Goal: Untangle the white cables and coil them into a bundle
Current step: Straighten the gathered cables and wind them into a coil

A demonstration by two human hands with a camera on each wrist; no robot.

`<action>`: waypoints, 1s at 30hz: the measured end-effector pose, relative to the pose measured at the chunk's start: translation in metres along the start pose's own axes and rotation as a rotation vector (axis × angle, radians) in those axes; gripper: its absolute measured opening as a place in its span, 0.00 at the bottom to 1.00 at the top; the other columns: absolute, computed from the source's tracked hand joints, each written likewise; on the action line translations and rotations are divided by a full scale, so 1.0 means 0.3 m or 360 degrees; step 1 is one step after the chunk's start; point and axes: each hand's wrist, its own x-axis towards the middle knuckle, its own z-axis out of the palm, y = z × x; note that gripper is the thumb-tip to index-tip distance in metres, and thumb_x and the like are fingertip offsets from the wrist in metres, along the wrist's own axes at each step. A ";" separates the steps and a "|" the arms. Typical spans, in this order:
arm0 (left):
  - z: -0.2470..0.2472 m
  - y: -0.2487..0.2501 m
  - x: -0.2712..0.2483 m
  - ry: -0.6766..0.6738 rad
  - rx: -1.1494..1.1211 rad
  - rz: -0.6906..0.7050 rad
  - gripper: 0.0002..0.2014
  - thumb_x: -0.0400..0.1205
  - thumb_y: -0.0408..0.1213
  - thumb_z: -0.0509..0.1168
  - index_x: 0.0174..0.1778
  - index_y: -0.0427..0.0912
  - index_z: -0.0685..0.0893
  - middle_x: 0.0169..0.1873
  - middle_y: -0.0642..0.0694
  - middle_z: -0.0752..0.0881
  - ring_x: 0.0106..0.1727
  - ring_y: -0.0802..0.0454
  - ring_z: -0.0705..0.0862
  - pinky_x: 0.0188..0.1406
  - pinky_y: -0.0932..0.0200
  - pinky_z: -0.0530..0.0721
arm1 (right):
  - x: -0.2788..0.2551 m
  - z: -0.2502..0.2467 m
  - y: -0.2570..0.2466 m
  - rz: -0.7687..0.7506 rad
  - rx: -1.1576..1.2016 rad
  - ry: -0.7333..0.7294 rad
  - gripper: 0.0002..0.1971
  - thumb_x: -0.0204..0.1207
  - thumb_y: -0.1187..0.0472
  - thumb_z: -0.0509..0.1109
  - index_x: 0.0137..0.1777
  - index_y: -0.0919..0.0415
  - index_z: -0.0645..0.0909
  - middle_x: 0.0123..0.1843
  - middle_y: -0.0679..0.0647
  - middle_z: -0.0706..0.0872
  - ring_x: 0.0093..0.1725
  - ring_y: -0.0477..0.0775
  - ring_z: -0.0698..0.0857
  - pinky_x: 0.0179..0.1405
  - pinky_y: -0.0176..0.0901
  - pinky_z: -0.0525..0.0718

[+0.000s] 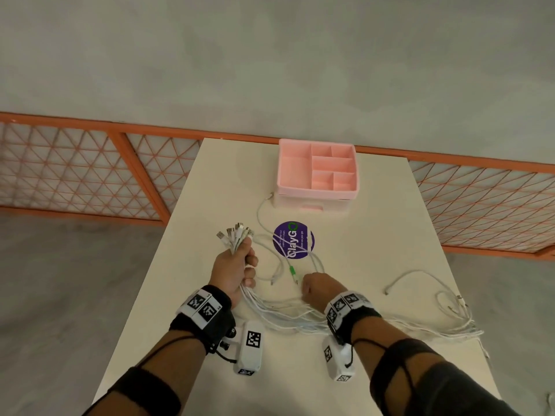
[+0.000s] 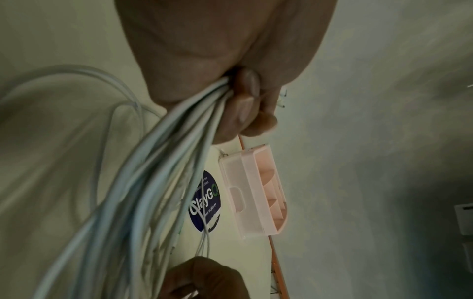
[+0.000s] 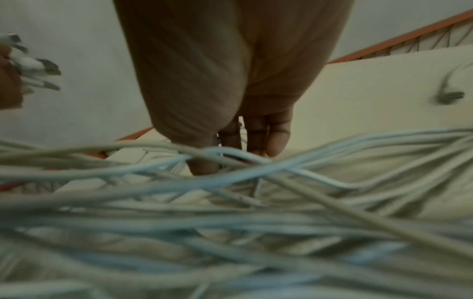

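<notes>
Two forearms in dark mesh sleeves, each with a marker-tagged wrist band, reach out over a cream tabletop (image 1: 375, 205). Raised a little above the surface, the left hand (image 1: 232, 270) has its fingers (image 2: 245, 105) curled tight round a sheaf of white cables (image 1: 282, 318), and their metal plug ends (image 1: 235, 232) fan out above the fist. Below the fist the strands drop to the tabletop and trail away to the person's right, passing under the right wrist and ending in a loose tangle (image 1: 450, 316) near the right edge. Beside the left hand, the right hand (image 1: 315, 288) is down among slack loops, close to a short green plug (image 1: 292, 272). From the wrist view its fingers (image 3: 266, 135) look fairly straight, pointing down into the strands, but whether they pinch a cable cannot be told. Other loops lie across a round purple sticker (image 1: 293, 240). One more white lead curves up to the near left corner of a pink compartment organiser (image 1: 318, 172) at the far end.

Judging by this, plug ends have been gathered and sorting is part done; coiling has not begun. Next the right hand probably needs to free one strand, draw it clear of the crossings and bring its end to the fist, pulling gently so no knot tightens.
</notes>
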 end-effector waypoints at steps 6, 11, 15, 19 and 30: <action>0.044 0.009 -0.006 -0.0163 0.0175 0.0230 0.13 0.86 0.46 0.65 0.46 0.39 0.86 0.48 0.42 0.93 0.20 0.54 0.63 0.19 0.65 0.64 | -0.037 -0.152 -0.074 -0.0291 0.0765 0.0452 0.07 0.79 0.58 0.70 0.39 0.54 0.80 0.39 0.47 0.87 0.37 0.45 0.82 0.42 0.39 0.80; 0.087 0.028 -0.002 -0.0219 0.0178 0.0280 0.11 0.85 0.43 0.68 0.53 0.39 0.88 0.49 0.46 0.93 0.22 0.54 0.63 0.20 0.64 0.65 | -0.061 -0.299 -0.144 -0.0381 0.0967 0.0654 0.07 0.80 0.60 0.70 0.39 0.54 0.80 0.35 0.46 0.84 0.33 0.43 0.79 0.38 0.38 0.77; 0.094 0.044 0.008 -0.0280 0.0201 0.0288 0.09 0.84 0.42 0.69 0.51 0.40 0.87 0.37 0.47 0.88 0.22 0.55 0.64 0.20 0.64 0.64 | -0.083 -0.411 -0.136 -0.0421 0.1303 0.0957 0.07 0.80 0.64 0.67 0.41 0.55 0.79 0.35 0.49 0.84 0.35 0.48 0.81 0.41 0.44 0.80; 0.077 0.031 0.012 -0.0295 0.0211 0.0251 0.08 0.84 0.42 0.70 0.49 0.39 0.88 0.33 0.50 0.83 0.22 0.55 0.63 0.19 0.64 0.63 | -0.108 -0.554 -0.108 -0.0370 0.1530 0.1379 0.08 0.78 0.63 0.66 0.39 0.51 0.78 0.31 0.46 0.80 0.31 0.45 0.77 0.37 0.42 0.74; 0.066 0.033 0.023 -0.0272 0.0085 0.0221 0.08 0.83 0.41 0.71 0.48 0.40 0.87 0.32 0.51 0.82 0.22 0.56 0.62 0.19 0.64 0.61 | -0.189 -0.717 -0.066 -0.0180 0.2347 0.1595 0.07 0.87 0.63 0.55 0.50 0.60 0.73 0.25 0.57 0.81 0.15 0.52 0.69 0.18 0.38 0.71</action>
